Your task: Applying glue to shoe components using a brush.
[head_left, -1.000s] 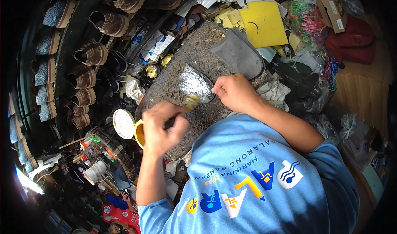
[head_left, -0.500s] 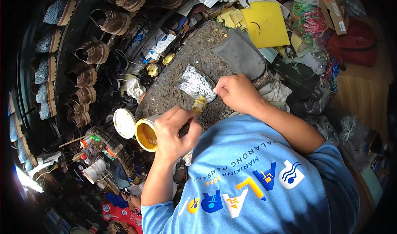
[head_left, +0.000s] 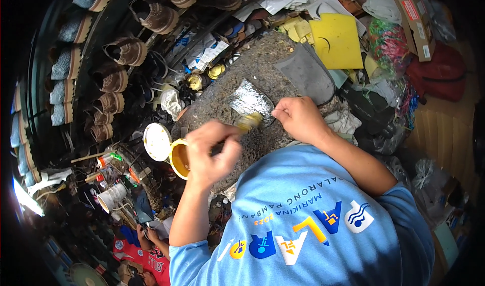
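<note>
Currently: brush (head_left: 250, 122) at the edge of the shiny piece (head_left: 247, 101)

Nearest: blue shirt (head_left: 323, 200), front of view. Left hand (head_left: 211, 152), blurred: fingers curled around the brush handle. Yellowed bristles lie at or just over the piece's lower edge; contact cannot be told. Yellow tub (head_left: 179, 160) just beside this hand, open, its white lid (head_left: 157, 141) swung out; footing hidden. Risk: a wide wrist swing could tip the tub.

Right hand (head_left: 303, 118): thumb and forefinger appear to pinch the right edge of the piece, which lies on the rough slab (head_left: 209, 107), its surface wet-looking. Risk: bristle drag against a light pinch could slide or lift it; fingertips so near could get smeared. Grit from the slab could stick to the wet face.

Beyond: grey sheet (head_left: 309, 74), also on the slab; flicked drops could spot it. Farther: yellow sheet (head_left: 337, 41). Upper left: rows of brown shoes (head_left: 129, 49), well apart from the brush.
</note>
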A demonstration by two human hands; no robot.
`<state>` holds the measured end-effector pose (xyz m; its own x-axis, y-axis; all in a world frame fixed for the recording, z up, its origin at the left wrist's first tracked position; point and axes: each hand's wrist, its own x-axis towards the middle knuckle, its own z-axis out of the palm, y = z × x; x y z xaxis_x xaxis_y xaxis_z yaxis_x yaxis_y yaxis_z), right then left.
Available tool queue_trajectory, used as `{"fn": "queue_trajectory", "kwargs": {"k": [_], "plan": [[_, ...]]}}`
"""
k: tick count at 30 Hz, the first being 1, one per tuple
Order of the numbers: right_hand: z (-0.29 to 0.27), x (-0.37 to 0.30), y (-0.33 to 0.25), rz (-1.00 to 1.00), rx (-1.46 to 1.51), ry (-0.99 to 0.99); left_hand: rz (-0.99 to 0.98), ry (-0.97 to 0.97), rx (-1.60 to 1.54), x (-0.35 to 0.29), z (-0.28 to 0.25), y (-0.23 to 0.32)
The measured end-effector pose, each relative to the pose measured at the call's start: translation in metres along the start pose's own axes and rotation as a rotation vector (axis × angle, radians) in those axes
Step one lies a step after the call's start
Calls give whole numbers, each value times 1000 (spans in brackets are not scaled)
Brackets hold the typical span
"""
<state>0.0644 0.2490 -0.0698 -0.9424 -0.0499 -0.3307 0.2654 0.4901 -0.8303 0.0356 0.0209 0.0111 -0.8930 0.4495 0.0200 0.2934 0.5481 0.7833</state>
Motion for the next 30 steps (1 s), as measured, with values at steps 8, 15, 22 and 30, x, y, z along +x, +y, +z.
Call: {"fn": "queue_trajectory", "kwargs": {"k": [8, 15, 22, 30], "plan": [[6, -2, 7, -39, 39, 55, 5, 108, 135, 9, -19, -26], [1, -2, 0, 36, -6, -3, -25, 143, 164, 20, -5, -19], [1, -2, -1, -18, -17, 10, -84, 176, 86, 58, 22, -20], [4, -1, 4, -22, -49, 5, -37, 231, 170, 65, 16, -20]]}}
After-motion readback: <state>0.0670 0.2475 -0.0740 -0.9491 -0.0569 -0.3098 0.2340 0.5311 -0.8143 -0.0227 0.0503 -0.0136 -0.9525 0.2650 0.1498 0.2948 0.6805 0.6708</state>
